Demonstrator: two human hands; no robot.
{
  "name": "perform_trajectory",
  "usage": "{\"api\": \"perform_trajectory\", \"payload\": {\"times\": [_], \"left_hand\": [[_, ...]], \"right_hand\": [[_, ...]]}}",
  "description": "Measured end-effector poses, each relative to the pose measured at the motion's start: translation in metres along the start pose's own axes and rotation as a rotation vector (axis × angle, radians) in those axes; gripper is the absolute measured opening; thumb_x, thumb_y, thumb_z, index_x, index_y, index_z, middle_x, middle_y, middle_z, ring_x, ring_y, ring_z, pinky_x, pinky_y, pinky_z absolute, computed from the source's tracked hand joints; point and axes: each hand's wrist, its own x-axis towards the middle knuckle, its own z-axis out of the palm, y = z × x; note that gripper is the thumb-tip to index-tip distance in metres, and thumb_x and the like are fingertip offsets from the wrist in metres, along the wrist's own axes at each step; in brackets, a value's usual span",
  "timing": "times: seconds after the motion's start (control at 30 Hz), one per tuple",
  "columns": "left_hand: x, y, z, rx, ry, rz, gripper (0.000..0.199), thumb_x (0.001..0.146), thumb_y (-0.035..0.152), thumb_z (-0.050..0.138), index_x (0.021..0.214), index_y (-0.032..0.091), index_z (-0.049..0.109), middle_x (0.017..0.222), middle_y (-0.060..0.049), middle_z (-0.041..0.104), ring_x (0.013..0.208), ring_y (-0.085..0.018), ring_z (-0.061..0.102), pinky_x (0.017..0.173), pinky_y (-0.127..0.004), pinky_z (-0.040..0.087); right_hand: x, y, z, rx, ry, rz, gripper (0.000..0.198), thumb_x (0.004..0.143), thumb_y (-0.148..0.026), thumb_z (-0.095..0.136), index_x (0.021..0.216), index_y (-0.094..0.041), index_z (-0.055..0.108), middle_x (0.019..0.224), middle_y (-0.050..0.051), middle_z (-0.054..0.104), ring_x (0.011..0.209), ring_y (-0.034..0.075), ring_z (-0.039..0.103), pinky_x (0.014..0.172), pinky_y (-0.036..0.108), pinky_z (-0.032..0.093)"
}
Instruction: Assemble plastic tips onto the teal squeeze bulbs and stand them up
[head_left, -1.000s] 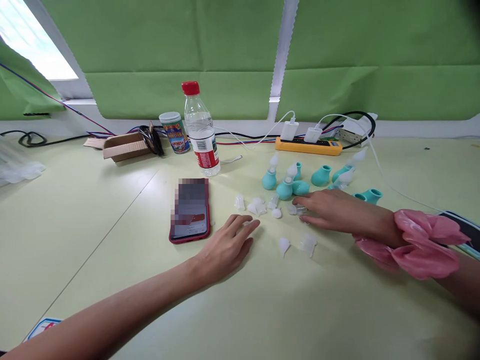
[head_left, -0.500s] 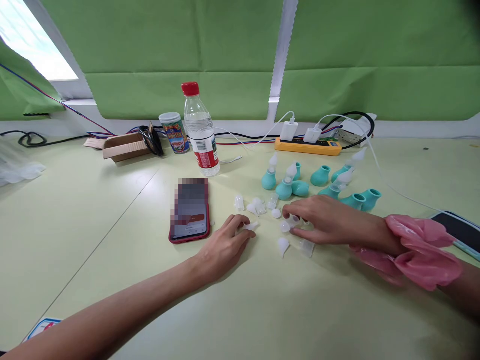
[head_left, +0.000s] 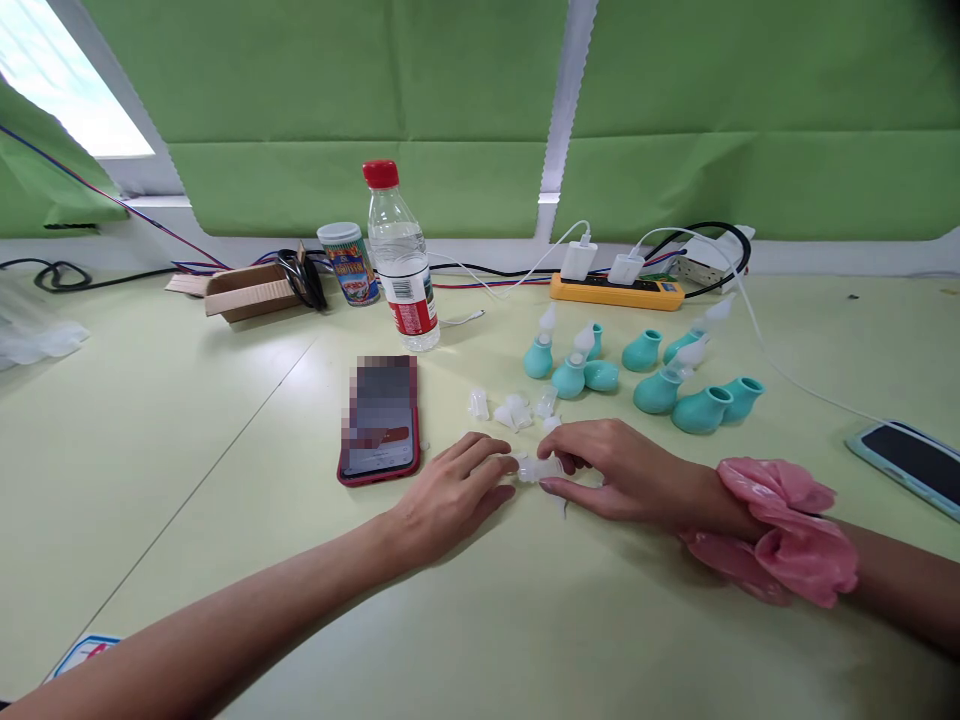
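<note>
My left hand (head_left: 454, 495) rests low over the table, its thumb and fingers closed round a small white pointed tip, now mostly hidden. Opposite it, my right hand (head_left: 619, 468) pinches a translucent plastic connector (head_left: 538, 469), whose end meets the left fingertips. Whether the two pieces are joined I cannot tell. Just beyond the hands lie loose white tips (head_left: 515, 411) and clear connectors, one of them a connector (head_left: 478, 404) further left. Behind the right hand sit several teal squeeze bulbs (head_left: 658, 391), some fitted with a clear connector and white tip (head_left: 583, 341).
A phone in a red case (head_left: 380, 420) lies left of the parts; another phone (head_left: 904, 460) is at the right edge. Behind stand a water bottle (head_left: 405, 270), a can (head_left: 349, 265), a cardboard box (head_left: 255, 292) and an orange power strip (head_left: 616, 291) with white cables.
My right hand has moved left and slightly nearer me, bringing the clear connector from the loose pieces to my left fingertips. The left hand has hardly moved.
</note>
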Motion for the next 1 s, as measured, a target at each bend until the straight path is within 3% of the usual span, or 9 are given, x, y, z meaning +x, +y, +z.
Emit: {"api": "perform_trajectory", "payload": {"times": [0.23,0.43,0.73,0.9,1.0], "left_hand": [[0.001,0.002,0.0,0.035,0.002,0.066,0.018,0.084,0.018,0.044,0.1,0.012,0.052,0.101,-0.012,0.058,0.095,-0.02,0.049,0.077,-0.035,0.048],[0.001,0.004,-0.001,0.064,-0.009,0.021,0.021,0.083,0.023,0.047,0.097,0.01,0.055,0.105,-0.015,0.053,0.097,-0.023,0.044,0.078,-0.038,0.047],[-0.003,0.003,-0.002,0.067,-0.058,-0.022,0.025,0.083,0.022,0.044,0.103,0.011,0.053,0.112,-0.015,0.049,0.104,-0.025,0.038,0.086,-0.041,0.043],[-0.002,0.004,-0.001,0.089,-0.083,-0.002,0.025,0.084,0.024,0.044,0.105,0.016,0.053,0.115,-0.014,0.047,0.105,-0.025,0.037,0.084,-0.042,0.044],[-0.002,0.004,-0.001,0.092,-0.065,0.001,0.024,0.084,0.025,0.044,0.103,0.014,0.054,0.114,-0.014,0.048,0.105,-0.025,0.038,0.084,-0.042,0.044]], "right_hand": [[0.003,-0.002,0.01,0.144,0.06,-0.047,0.02,0.085,-0.023,0.04,0.093,-0.014,0.057,0.076,0.004,0.061,0.067,0.012,0.053,0.061,0.024,0.039],[0.001,0.003,-0.009,0.048,0.022,-0.029,0.02,0.081,-0.018,0.044,0.098,-0.015,0.055,0.085,0.004,0.062,0.073,0.013,0.055,0.065,0.024,0.04],[-0.018,0.041,-0.039,-0.283,-0.279,0.208,0.019,0.076,-0.027,0.045,0.089,-0.02,0.055,0.074,0.004,0.054,0.064,0.017,0.051,0.053,0.025,0.034],[-0.018,0.045,-0.036,-0.219,-0.34,0.194,0.02,0.073,-0.021,0.043,0.09,-0.02,0.054,0.076,0.004,0.053,0.067,0.016,0.051,0.054,0.024,0.035],[-0.016,0.048,-0.032,-0.204,-0.345,0.167,0.016,0.072,-0.016,0.042,0.08,-0.019,0.055,0.075,0.003,0.053,0.066,0.015,0.05,0.056,0.024,0.035]]}}
